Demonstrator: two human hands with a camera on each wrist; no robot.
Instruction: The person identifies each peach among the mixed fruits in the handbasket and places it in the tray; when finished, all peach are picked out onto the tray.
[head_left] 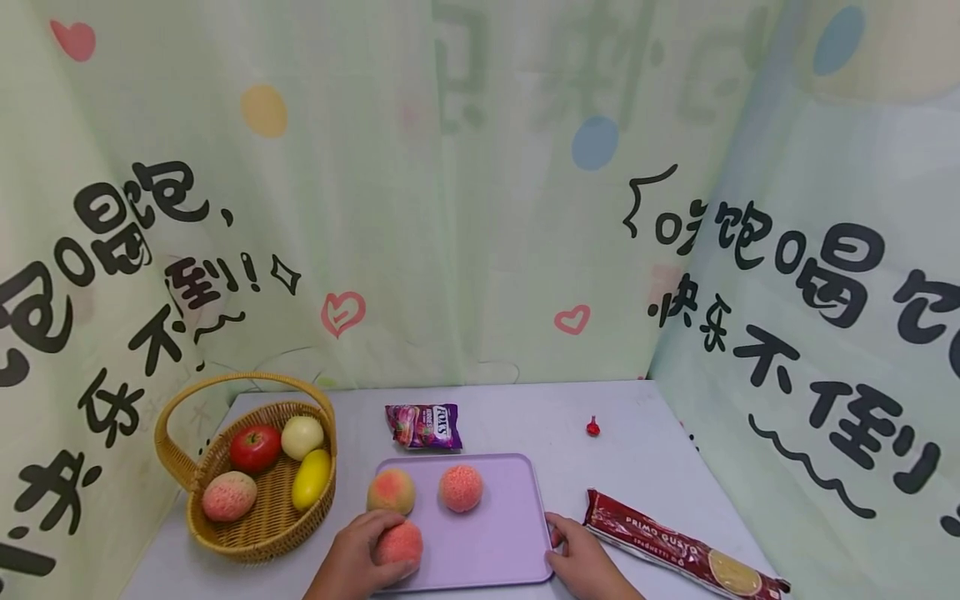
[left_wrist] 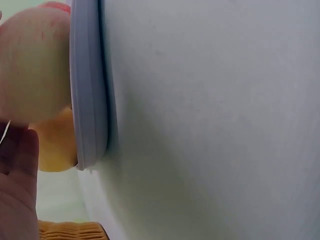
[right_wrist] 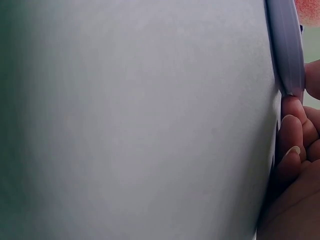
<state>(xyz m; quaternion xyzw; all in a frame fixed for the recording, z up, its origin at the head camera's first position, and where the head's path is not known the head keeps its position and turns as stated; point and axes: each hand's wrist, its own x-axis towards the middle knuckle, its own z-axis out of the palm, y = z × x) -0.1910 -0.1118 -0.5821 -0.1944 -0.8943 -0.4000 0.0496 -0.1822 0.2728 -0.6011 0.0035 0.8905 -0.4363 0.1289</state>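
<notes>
Nearest, at the front of the worktop [head_left: 525, 421], the left hand [head_left: 360, 554] had its grip curled round a pinkish-red peach [head_left: 401, 546] at the front left corner of a lilac tray [head_left: 480, 554]; whether the fruit rested on the surface could not be told. The right hand [head_left: 587, 562] held the tray by its right edge, its grip pinching the rim between thumb and fingers. To the right of that hand, a dark red spaghetti packet [head_left: 675, 546] lay slantwise. Behind the held peach, an orange-yellow peach [head_left: 390, 490] sat at the tray's left edge, and a coral-pink textured ball [head_left: 461, 488] stood on the tray's far half. Off to the left, a wicker basket [head_left: 262, 550] contained a pink speckled fruit [head_left: 229, 497], a yellow fruit [head_left: 311, 480], a tomato [head_left: 255, 448] and a whitish round item [head_left: 302, 437]. Beyond the tray lay a purple snack packet [head_left: 423, 426], with a tiny red object [head_left: 592, 428] well to its right. A pale green printed curtain [head_left: 510, 250] hung behind everything.
</notes>
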